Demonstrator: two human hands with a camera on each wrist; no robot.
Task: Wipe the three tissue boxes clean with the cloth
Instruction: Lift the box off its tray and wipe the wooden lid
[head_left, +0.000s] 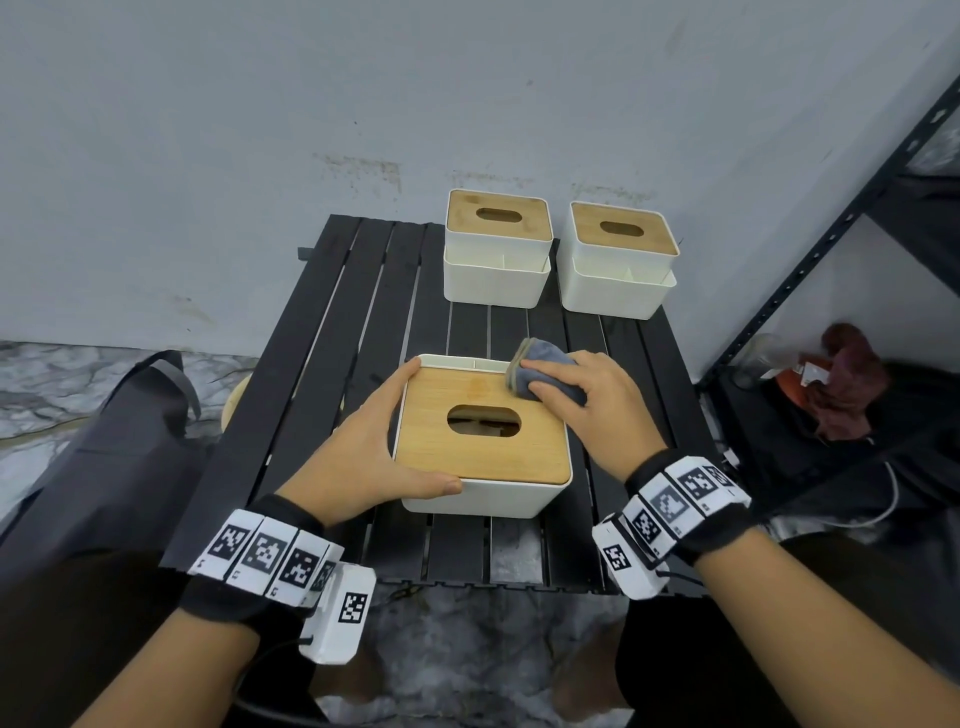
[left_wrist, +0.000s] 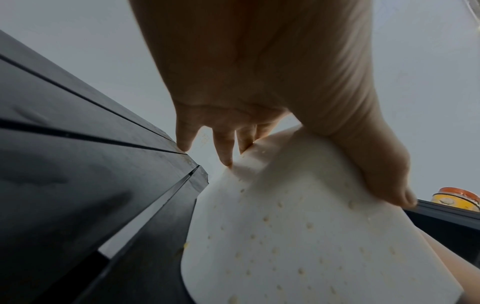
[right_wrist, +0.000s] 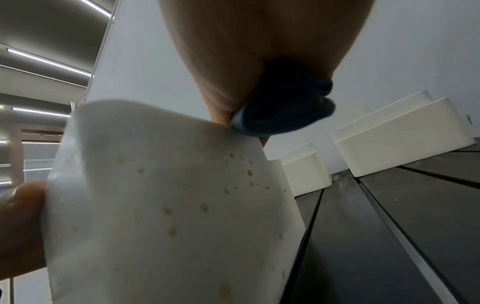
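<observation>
The near tissue box (head_left: 483, 447), white with a slotted wooden lid, stands mid-table. My left hand (head_left: 374, 436) grips its near left corner, thumb along the front edge and fingers along the left side. My right hand (head_left: 576, 395) holds a folded grey cloth (head_left: 535, 358) pressed on the lid's far right corner. The left wrist view shows my left hand (left_wrist: 259, 82) on the box wall (left_wrist: 298, 226), which carries yellowish spots. In the right wrist view the cloth (right_wrist: 285, 109) is tucked under my right hand (right_wrist: 246, 51) at the box's (right_wrist: 168, 205) top edge. Two more boxes (head_left: 497, 249) (head_left: 618, 260) stand at the back.
The black slatted table (head_left: 332, 364) stands against a grey wall. A black metal rack (head_left: 831, 234) is at the right, with a dark red rag (head_left: 852, 379) on its low shelf. A dark bag (head_left: 104, 441) lies on the floor to the left.
</observation>
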